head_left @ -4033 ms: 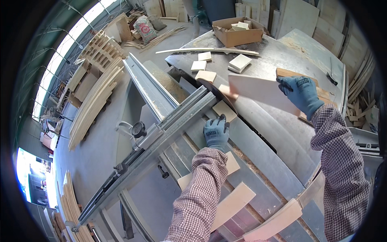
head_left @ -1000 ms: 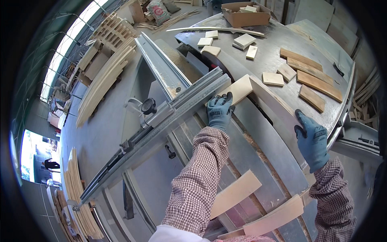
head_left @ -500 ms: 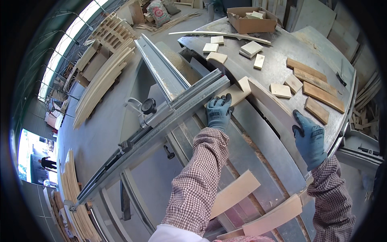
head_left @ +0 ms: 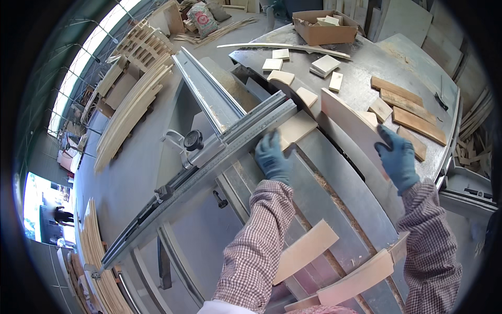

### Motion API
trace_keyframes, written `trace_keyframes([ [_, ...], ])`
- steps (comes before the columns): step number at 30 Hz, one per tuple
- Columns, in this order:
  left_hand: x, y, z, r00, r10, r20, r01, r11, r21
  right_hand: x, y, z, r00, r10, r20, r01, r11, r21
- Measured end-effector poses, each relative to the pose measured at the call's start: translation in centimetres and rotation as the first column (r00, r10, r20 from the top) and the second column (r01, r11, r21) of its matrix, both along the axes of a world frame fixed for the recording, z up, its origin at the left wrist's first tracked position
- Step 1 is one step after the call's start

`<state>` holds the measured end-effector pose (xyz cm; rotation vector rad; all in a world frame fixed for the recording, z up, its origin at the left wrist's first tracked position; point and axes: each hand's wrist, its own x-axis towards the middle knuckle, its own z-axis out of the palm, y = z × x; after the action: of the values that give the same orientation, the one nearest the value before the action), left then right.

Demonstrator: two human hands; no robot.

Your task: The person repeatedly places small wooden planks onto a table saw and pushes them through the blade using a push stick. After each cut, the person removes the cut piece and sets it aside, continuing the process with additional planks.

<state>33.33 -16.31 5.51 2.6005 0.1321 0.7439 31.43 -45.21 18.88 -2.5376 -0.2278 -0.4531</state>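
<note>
My left hand, in a blue work glove, has its fingers curled at the near left end of a pale wooden board. The board lies flat against the long metal crosscut fence of a table saw. Just past its far end, beside the dark curved blade guard, sits a small wooden block. My right hand, gloved too, has thumb and fingers at the near end of a tan board standing on edge. The grip there is partly hidden.
Two curved boards lie on the slatted saw table near me. Wooden blocks and brown strips lie across the metal table. A cardboard box stands behind. Stacked planks lie left on the floor.
My left hand has drawn back a little, along with the pale board. A small block now shows apart beyond it. My right hand and the upright tan board have moved away from me.
</note>
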Motion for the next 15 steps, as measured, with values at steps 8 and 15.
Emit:
trace_keyframes([
  [8,-0.8,0.1,-0.7,0.999,0.045,-0.007,-0.045,0.991,-0.125,-4.3,-6.2,0.8,0.963,-0.063,-0.263,0.162,0.913,0.374],
  [15,-1.4,0.6,-1.1,0.999,-0.015,-0.046,0.006,0.982,-0.189,-5.7,-6.5,0.5,0.951,-0.079,-0.300,0.209,0.877,0.432],
])
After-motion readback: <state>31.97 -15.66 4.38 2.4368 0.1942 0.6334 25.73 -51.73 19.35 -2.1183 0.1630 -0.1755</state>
